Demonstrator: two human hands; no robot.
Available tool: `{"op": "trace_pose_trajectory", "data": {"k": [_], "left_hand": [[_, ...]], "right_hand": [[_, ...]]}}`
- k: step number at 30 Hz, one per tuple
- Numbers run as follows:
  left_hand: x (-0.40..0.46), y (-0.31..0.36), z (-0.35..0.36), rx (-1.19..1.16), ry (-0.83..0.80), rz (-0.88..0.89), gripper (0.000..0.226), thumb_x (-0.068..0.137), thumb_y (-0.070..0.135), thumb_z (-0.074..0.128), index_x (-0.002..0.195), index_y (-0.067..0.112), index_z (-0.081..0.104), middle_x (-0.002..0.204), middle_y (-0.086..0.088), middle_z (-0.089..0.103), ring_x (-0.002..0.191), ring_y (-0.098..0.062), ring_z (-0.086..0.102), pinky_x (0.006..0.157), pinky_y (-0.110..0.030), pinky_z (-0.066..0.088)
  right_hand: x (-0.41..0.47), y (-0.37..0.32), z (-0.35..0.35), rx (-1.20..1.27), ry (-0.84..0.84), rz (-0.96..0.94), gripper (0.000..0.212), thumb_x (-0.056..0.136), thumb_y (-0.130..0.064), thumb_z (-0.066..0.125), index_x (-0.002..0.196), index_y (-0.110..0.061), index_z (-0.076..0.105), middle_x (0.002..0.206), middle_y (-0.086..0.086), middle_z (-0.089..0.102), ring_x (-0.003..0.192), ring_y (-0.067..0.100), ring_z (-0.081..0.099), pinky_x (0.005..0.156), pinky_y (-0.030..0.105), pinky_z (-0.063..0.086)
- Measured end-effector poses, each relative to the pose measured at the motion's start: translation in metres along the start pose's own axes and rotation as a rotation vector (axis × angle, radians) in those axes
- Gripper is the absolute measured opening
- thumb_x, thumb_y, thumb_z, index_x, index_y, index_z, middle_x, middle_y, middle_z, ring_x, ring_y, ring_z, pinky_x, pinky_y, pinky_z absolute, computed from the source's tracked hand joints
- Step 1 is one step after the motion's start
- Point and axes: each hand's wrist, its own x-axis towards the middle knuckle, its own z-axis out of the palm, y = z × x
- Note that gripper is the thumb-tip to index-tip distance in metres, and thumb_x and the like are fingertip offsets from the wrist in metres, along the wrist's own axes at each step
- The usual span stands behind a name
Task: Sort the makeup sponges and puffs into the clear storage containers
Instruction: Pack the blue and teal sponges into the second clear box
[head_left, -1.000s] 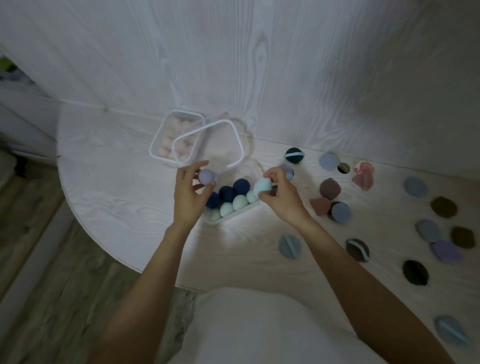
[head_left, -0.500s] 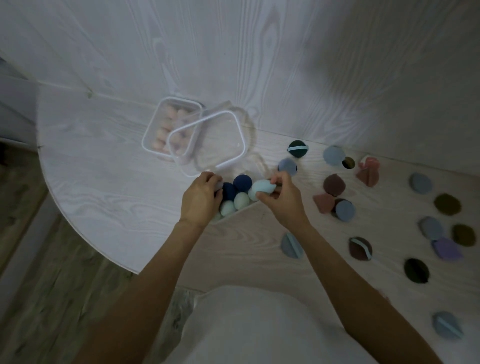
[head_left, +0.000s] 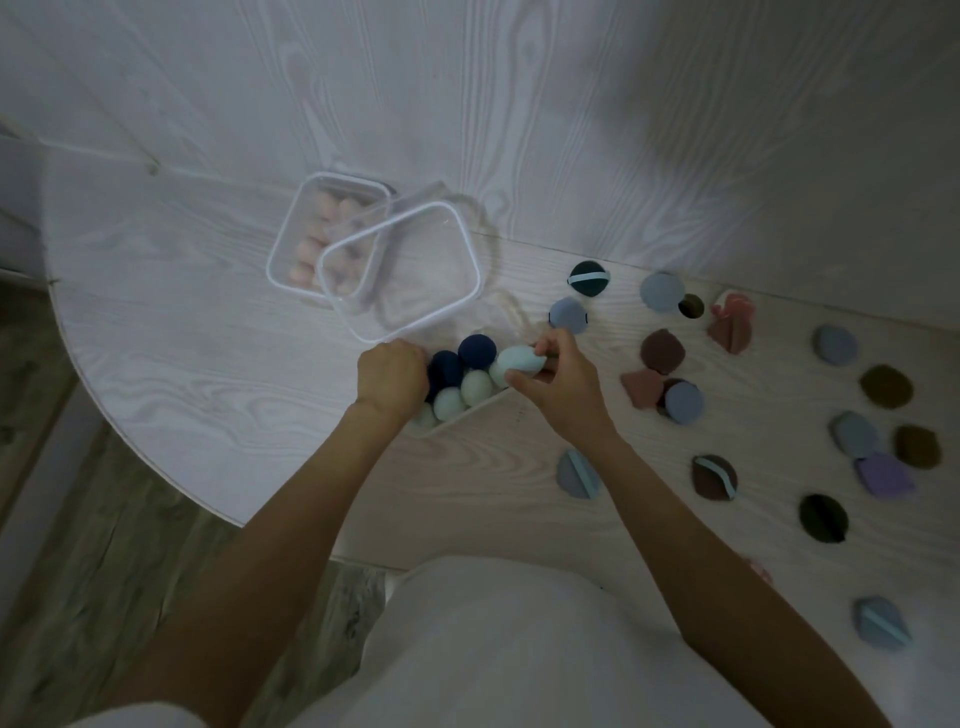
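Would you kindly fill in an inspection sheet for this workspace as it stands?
Surface: pale wood-grain table.
Job's things: box of dark blue and mint sponges; closed box of pink sponges; lid leaning on it.
Clutter: flat puffs scattered to the right.
Hands: right hand pinches a mint sponge; left hand curled at the box, contents hidden.
Cables: nothing seen.
Surroundings: panelled wall, wooden floor.

Pale wooden table carries clear containers and scattered puffs.
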Motion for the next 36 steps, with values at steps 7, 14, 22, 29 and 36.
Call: {"op": "trace_pose_trajectory", "data": {"k": [7,14,22,29,36], "left_hand": [[-0.019,-0.010,0.017,-0.425,0.352,0.091,0.031,0.082,0.010,0.066,0.109,0.003,0.052,0.090,-0.022,0.061,0.060,-0.039,0.058,0.047,-0.034,0.036],[-0.024,-0.014,0.017,-0.254,0.596,0.105,0.008,0.077,0.014,0.071,0.079,0.010,0.064,0.084,-0.005,0.064,0.068,-0.025,0.058,0.045,-0.029,0.037],[-0.026,-0.019,0.034,-0.202,0.584,0.091,0.014,0.084,0.017,0.060,0.092,0.018,0.072,0.097,0.004,0.071,0.112,-0.026,0.057,0.100,-0.044,0.032],[-0.031,-0.026,0.036,-0.284,0.482,0.117,0.037,0.087,0.032,0.043,0.109,0.015,0.068,0.112,0.002,0.068,0.121,-0.023,0.053,0.106,-0.043,0.025],[-0.030,-0.027,0.041,-0.329,0.471,0.118,0.040,0.087,0.033,0.043,0.116,0.014,0.064,0.118,0.001,0.066,0.125,-0.022,0.050,0.109,-0.046,0.025]], "right_hand": [[0.006,-0.011,0.010,-0.092,0.008,-0.172,0.035,0.076,-0.016,0.075,0.102,-0.011,0.053,0.092,-0.005,0.059,0.074,0.008,0.054,0.061,0.011,0.042],[0.028,-0.020,0.020,-0.166,-0.042,-0.298,0.029,0.079,0.001,0.065,0.106,-0.007,0.058,0.109,0.009,0.059,0.090,0.018,0.058,0.077,0.024,0.052],[0.037,-0.026,0.026,-0.386,0.141,-0.614,0.024,0.080,-0.006,0.065,0.104,-0.008,0.061,0.103,0.005,0.064,0.085,0.015,0.054,0.072,0.021,0.043],[0.052,-0.003,0.055,-1.000,-0.007,-0.807,0.010,0.067,-0.008,0.074,0.074,-0.012,0.069,0.072,0.001,0.067,0.070,0.023,0.056,0.065,0.026,0.024],[0.070,-0.037,0.068,-1.311,-0.304,-0.450,0.018,0.054,-0.014,0.080,0.050,-0.020,0.063,0.054,-0.005,0.060,0.061,0.013,0.057,0.061,0.021,0.038]]}}
